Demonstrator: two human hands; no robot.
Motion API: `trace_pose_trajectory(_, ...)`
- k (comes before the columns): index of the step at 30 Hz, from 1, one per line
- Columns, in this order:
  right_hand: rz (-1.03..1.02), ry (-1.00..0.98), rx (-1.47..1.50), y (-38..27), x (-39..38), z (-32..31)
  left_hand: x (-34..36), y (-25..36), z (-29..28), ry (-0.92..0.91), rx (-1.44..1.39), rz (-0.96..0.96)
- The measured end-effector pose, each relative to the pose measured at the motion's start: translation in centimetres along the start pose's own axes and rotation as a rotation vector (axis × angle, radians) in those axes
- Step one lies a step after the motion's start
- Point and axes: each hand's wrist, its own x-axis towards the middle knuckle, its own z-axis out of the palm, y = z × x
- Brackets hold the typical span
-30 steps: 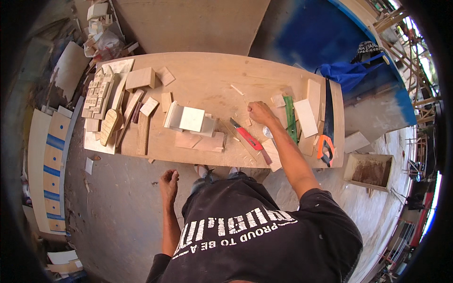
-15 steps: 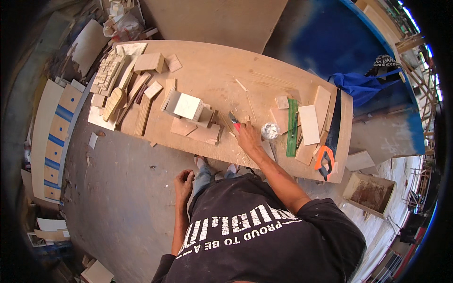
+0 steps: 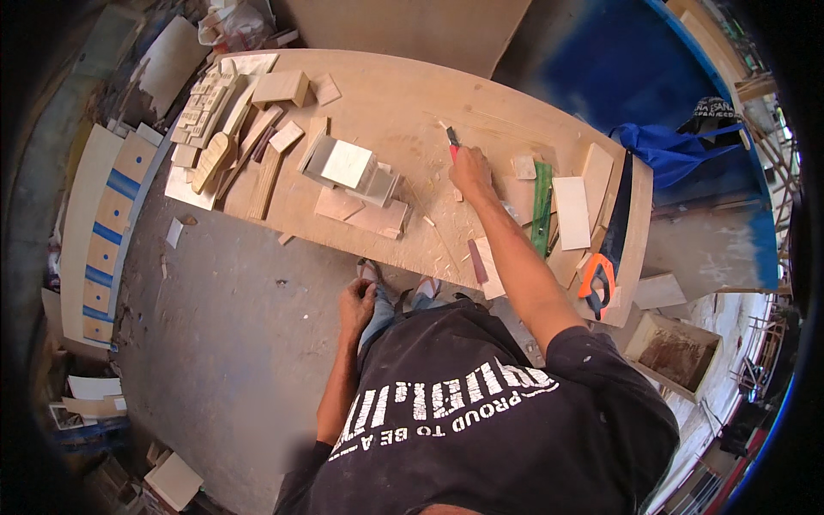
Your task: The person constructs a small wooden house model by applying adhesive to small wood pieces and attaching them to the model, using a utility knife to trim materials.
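Note:
My right hand [image 3: 470, 170] reaches over the wooden tabletop [image 3: 403, 94], wrapped around a red-handled knife [image 3: 453, 146] with a dark front end. The knife's tip lies by a thin pale wood sliver. Hanging beside my thigh, off the table's near edge, my left hand [image 3: 357, 304] has its fingers curled in; nothing shows in it. Left of my right hand stands a small block-shaped wooden piece [image 3: 348, 163] with a white top, on flat boards [image 3: 339, 204]. My right forearm mostly hides a clear cup.
Right of my forearm lie a green ruler [image 3: 542, 202], a pale board [image 3: 572, 210] and an orange-handled saw [image 3: 597, 283]. Wood blocks [image 3: 281, 87] and a carved model [image 3: 204, 107] crowd the left end. A blue bag [image 3: 661, 150] hangs past the far right edge.
My right hand has moved farther across the table with the knife, its forearm now covering most of the cup. My left hand stays low, shifted slightly right and up in view.

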Motion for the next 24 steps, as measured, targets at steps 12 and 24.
trace_pose_trajectory(12,-0.308,0.201,0.359,1.1,-4.8,-6.0,1.1,5.5,6.4,-0.195,0.175,0.438)
trace_pose_trajectory(24,-0.192,-0.104,-0.084,2.5,-17.7,3.3,4.1,9.6,9.8,-0.126,0.061,0.388)
